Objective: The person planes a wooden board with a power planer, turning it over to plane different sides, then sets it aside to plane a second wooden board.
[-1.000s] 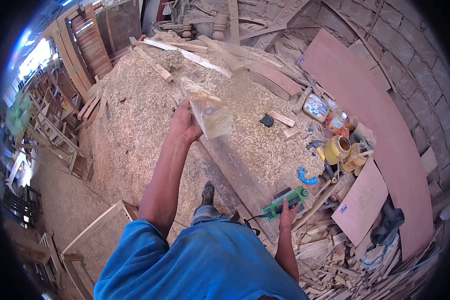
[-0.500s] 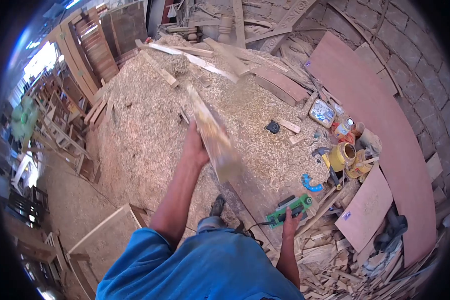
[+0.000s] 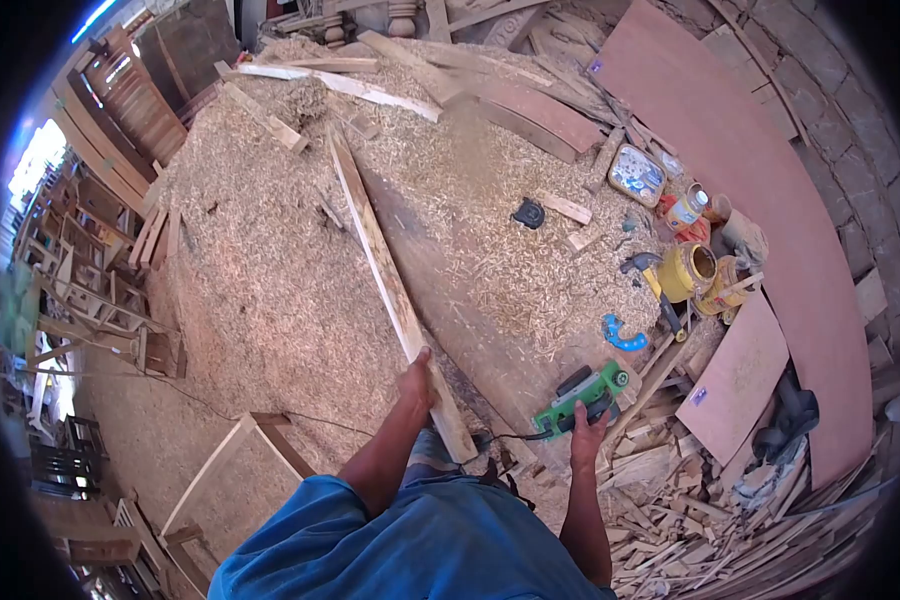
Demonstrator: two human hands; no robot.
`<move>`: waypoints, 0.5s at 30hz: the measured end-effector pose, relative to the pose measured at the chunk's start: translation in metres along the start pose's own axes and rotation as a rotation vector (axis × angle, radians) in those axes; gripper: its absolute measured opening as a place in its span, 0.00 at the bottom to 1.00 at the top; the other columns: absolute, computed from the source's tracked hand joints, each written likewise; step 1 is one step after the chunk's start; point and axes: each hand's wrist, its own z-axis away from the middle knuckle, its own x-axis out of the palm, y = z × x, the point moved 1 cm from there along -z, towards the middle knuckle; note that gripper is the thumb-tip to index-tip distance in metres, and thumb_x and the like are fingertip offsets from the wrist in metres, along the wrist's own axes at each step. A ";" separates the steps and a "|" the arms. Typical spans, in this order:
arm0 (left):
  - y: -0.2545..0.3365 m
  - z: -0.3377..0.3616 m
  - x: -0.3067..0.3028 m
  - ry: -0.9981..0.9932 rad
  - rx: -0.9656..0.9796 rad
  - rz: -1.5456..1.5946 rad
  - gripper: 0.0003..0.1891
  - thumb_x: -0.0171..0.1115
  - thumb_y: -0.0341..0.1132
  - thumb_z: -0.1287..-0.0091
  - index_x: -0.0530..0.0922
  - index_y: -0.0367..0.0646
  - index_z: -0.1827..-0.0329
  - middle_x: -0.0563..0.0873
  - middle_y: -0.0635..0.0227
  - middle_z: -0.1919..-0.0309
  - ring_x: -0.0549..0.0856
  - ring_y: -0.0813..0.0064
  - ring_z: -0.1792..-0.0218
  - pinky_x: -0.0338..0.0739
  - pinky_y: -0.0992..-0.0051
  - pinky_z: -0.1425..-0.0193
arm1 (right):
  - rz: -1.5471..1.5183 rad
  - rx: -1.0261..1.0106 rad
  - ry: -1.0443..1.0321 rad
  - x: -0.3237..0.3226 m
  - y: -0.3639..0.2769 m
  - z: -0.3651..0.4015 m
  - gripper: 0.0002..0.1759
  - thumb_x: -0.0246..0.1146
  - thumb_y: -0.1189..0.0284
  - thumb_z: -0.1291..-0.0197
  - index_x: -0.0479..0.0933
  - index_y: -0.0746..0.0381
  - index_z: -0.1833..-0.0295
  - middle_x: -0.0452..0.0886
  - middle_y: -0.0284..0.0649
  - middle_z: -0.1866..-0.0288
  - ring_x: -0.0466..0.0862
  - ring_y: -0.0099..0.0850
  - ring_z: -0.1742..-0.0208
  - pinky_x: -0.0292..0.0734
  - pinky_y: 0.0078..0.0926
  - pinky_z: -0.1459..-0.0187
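My left hand (image 3: 417,383) is closed around the near part of a long wooden plank (image 3: 382,255). The plank slants away from my body along the left edge of the shavings-strewn workbench (image 3: 450,300); its near end lies close to my waist. On the right, my right hand (image 3: 589,428) grips the handle of a green electric planer (image 3: 598,385), which sits on the bench near its front edge. A dark cord runs from the planer toward my body. Just beyond it lies a blue curved object (image 3: 625,335) that I cannot identify.
A hammer (image 3: 660,300), a yellow container (image 3: 676,273), a bottle (image 3: 687,208) and an open tin (image 3: 637,173) stand or lie at right. A black tape measure (image 3: 529,213) lies among shavings. Reddish board (image 3: 730,170) lines the right; a wooden frame (image 3: 215,470) stands lower left.
The plank has swung down from a raised, end-on position to lie lengthwise, and my left hand has come nearer my body with it. My right hand stays on the planer.
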 end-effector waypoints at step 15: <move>0.010 -0.084 0.053 -0.193 0.047 -0.119 0.39 0.76 0.56 0.31 0.77 0.26 0.34 0.86 0.42 0.42 0.87 0.48 0.41 0.81 0.48 0.34 | 0.253 -0.018 0.119 0.015 -0.004 -0.003 0.37 0.66 0.69 0.20 0.57 0.64 0.15 0.75 0.45 0.24 0.76 0.35 0.29 0.68 0.36 0.24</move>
